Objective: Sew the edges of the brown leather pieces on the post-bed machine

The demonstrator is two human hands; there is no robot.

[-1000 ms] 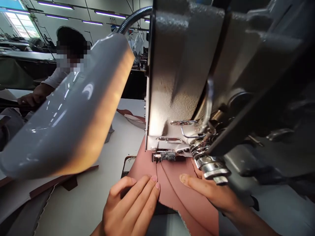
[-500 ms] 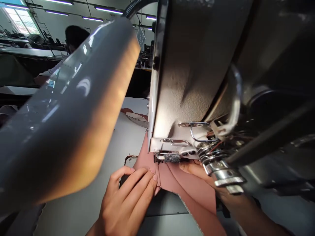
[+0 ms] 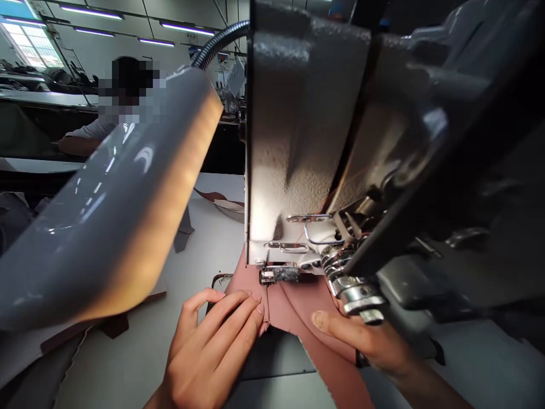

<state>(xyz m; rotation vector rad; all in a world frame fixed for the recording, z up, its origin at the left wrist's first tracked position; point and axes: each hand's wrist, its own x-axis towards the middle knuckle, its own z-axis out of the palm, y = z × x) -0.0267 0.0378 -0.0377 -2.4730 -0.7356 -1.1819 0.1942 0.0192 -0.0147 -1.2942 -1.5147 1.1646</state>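
Observation:
A dusty-pink leather-like piece (image 3: 293, 309) lies under the presser foot (image 3: 267, 277) of a sewing machine (image 3: 293, 142), with a seam line running toward me and a pale raw edge. On its left part rests my left hand (image 3: 217, 341), fingers stretched out flat, tips just short of the foot. My right hand (image 3: 366, 335) grips the same piece at its right side, thumb on top and the other fingers hidden beneath. The round metal tension dial (image 3: 361, 295) hangs just above the right hand.
A grey lamp (image 3: 114, 204) with a lit underside slants across the left. Loose dark scraps (image 3: 114, 326) lie on the white table (image 3: 123, 363); more pieces (image 3: 221, 201) lie behind the machine. Another person (image 3: 89, 133) sits beyond the lamp, at the back left.
My right hand has shifted toward me, its thumb now plainly on top of the pink piece. The left hand stays flat on it. My view has shifted slightly.

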